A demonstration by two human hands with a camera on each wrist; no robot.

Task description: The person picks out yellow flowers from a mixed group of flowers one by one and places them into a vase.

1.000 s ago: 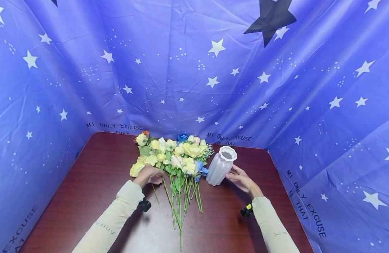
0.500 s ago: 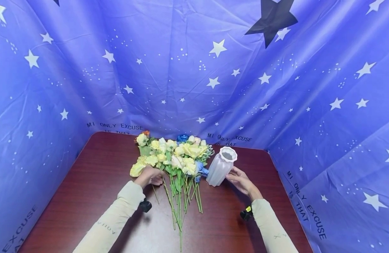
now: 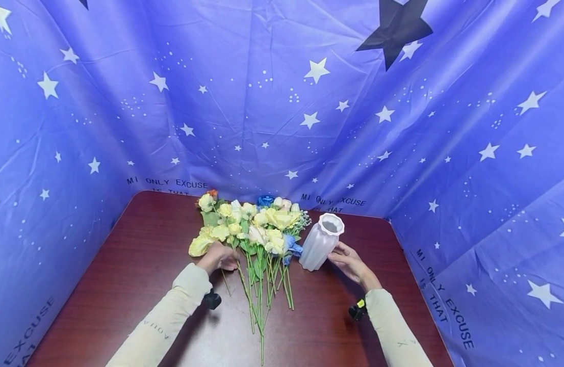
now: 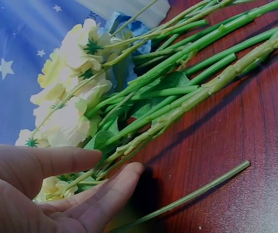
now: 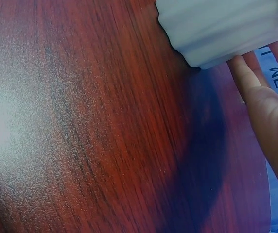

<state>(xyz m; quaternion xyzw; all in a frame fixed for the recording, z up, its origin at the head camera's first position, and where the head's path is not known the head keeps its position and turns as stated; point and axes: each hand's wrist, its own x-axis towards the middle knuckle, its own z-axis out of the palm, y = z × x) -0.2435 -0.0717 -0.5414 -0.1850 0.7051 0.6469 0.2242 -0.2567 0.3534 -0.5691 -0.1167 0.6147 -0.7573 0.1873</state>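
Observation:
Artificial flowers [image 3: 282, 219], mostly pale yellow with some blue, lie in a bunch on the table, green stems [image 3: 262, 316] toward the near edge. At the bunch's left side is my left hand [image 3: 220, 255]; in the left wrist view its fingers [image 4: 111, 194] extend beside the flower stems, which pass between thumb and fingers without a closed grip. To the right of the bunch stands a white fluted vase [image 3: 319, 247] with a scalloped rim. My right hand [image 3: 351, 262] touches its right side with extended fingers; the right wrist view shows fingertips at the vase wall [image 5: 226, 29].
The dark red wooden table [image 3: 126, 255] reaches back to a blue star-patterned curtain [image 3: 245, 102] around three sides. One loose stem end [image 4: 217, 182] lies apart from the others near the left hand. Black wrist cameras sit at both cuffs.

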